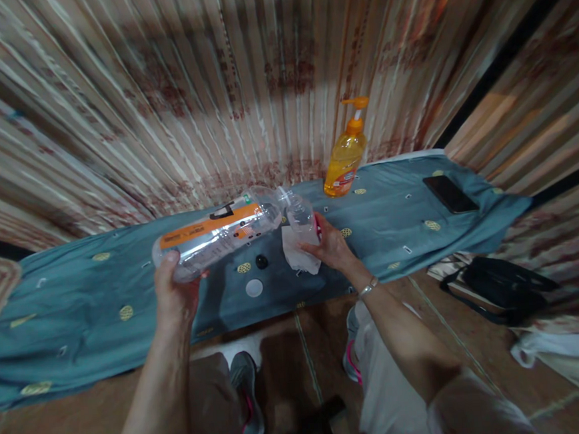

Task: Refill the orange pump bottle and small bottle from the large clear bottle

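My left hand is wrapped round the base of a large clear plastic bottle with an orange label. The bottle is tilted nearly flat, its neck pointing right. At that neck is the mouth of a smaller clear bottle, gripped by my right hand. Whether the two mouths touch I cannot tell. A whitish, see-through piece shows just under the small bottle; whether it is part of it is unclear. Below them on the cloth lie a small black cap and a white round lid.
A pump bottle of orange liquid stands at the back of the narrow table with its teal cloth. A dark phone lies to the right. Pleated curtains rise behind. A black bag is on the floor.
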{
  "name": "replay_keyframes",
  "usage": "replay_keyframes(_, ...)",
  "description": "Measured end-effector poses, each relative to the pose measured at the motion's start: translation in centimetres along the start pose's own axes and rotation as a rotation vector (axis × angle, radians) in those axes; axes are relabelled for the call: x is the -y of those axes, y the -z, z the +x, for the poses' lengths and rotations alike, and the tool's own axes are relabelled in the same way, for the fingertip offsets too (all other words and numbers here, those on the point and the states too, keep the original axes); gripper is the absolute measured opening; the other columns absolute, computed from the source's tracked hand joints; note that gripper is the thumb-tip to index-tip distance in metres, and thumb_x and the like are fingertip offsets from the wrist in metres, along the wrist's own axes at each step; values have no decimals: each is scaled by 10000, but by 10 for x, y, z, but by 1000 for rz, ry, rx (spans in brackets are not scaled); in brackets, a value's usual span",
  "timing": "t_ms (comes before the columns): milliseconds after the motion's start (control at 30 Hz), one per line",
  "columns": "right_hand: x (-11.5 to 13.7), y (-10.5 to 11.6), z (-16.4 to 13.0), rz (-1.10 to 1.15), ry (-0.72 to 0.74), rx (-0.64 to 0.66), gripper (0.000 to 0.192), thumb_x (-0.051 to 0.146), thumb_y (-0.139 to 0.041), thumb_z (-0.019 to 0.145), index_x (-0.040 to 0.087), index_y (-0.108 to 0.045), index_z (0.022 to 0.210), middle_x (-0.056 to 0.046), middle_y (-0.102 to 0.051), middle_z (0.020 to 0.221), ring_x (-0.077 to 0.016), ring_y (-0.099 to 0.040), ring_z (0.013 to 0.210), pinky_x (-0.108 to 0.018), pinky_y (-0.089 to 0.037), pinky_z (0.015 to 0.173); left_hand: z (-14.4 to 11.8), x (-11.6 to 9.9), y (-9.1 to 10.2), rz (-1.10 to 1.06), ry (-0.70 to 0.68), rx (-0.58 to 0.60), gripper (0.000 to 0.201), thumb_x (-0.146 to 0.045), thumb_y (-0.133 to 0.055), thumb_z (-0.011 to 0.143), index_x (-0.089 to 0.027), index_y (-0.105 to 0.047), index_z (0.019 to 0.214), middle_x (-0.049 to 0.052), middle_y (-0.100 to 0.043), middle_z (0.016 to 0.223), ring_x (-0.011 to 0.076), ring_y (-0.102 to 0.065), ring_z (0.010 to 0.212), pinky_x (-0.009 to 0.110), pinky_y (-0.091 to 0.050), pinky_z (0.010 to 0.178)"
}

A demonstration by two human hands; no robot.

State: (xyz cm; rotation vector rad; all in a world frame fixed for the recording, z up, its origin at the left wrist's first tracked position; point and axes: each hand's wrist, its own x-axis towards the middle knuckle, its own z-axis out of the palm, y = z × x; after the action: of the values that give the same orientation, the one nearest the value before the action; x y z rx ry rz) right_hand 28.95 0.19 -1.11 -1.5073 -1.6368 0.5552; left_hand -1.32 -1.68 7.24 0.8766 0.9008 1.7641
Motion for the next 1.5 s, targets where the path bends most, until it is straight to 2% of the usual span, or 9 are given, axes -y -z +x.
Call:
replay_keyframes(200, 0, 0, 0, 31, 9, -2, 782, 360, -881, 749, 161, -542, 1426, -169, -740, 1320, -345, -718, 1212, -496, -576, 1051, 7, 7, 5, -1, -27, -19, 529, -440, -910, 570, -178, -727, 991, 34, -743, 885, 165, -657, 648, 195, -426, 378)
replay_keyframes(433, -1, -1, 0, 31, 23, -13, 785, 374, -879, 757, 157, -539, 1431, -182, -730, 1335, -349, -712, 1225, -500, -571, 1064, 8, 10, 3, -12, -84, -19, 499, -480, -920, 603, -227, -734, 991, 14, -759, 885, 162, -671, 659, 176, -433, 382)
replay_keyframes(633, -3, -3, -1, 19, 28, -27, 804, 359, -886, 754, 173, -531, 1450, -174, -731, 1343, -345, -718, 1219, -501, -579, 1059, 9, 12, 3, 1, -90, -24, 544, -548, -913, 653, -184, -750, 1024, 33, -748, 914, 149, -668, 693, 179, -457, 417)
replay_keyframes(900, -1, -3, -1, 13, 22, -32, 799, 341, -891, 754, 158, -532, 1444, -182, -736, 1321, -352, -724, 1206, -500, -587, 1047, 6, 12, 0, 38, -147, -1, 507, -598, -879, 704, -200, -764, 996, 39, -743, 927, 160, -662, 732, 186, -465, 460)
replay_keyframes(1067, 0, -2, -1, 22, 17, -20, 726, 331, -876, 765, 184, -550, 1397, -161, -748, 1295, -342, -733, 1180, -499, -595, 1035, 5, 11, 2, 55, -139, 8, 432, -499, -879, 683, -179, -760, 949, 68, -767, 950, 164, -658, 739, 192, -484, 489)
replay_keyframes(1233, -2, -3, -1, 29, 19, -29, 734, 320, -879, 758, 181, -544, 1397, -158, -746, 1297, -335, -737, 1165, -492, -595, 1028, 4, 6, -1, 56, -102, 25, 533, -425, -886, 573, -207, -760, 1042, 72, -777, 1035, 169, -656, 736, 205, -514, 504)
replay_keyframes(1500, -2, -3, -1, 51, 32, -40, 717, 321, -869, 774, 187, -549, 1402, -152, -744, 1306, -327, -729, 1193, -487, -587, 1056, 3, 5, -3, 75, -115, 47, 594, -322, -852, 554, -215, -736, 1127, 68, -769, 1072, 152, -646, 726, 191, -507, 511)
